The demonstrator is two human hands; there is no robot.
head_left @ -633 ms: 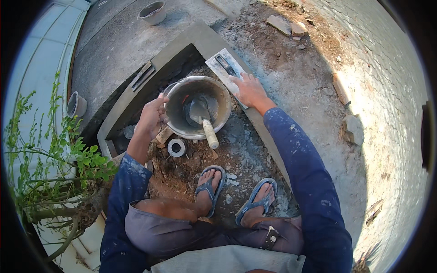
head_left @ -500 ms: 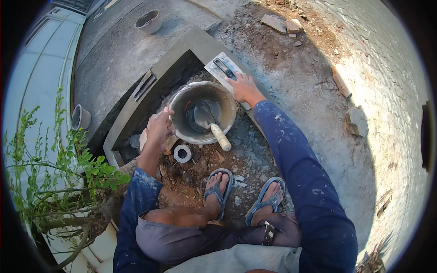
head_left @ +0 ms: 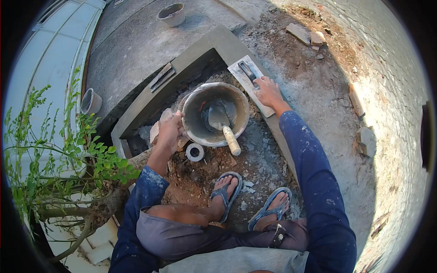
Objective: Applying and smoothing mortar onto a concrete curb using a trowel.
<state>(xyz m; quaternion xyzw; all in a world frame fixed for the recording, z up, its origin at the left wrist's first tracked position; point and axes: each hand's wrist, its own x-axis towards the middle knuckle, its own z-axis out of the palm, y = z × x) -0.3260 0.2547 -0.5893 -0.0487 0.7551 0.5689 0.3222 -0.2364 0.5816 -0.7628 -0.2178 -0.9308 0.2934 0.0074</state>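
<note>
Float (head_left: 248, 85), under right grip (head_left: 269, 93), handle uncovered ahead

Gray bucket (head_left: 196, 113) upright, smeared inside; just R of it I see white rect. float (head_left: 251, 91), dk handle up, flat on concr. curb (head_left: 223, 40).

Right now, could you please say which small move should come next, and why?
Perhaps settle the right hand fully around the handle of the float: the hand covers only the handle's near end, and the float lies on the grey ledge.
</note>
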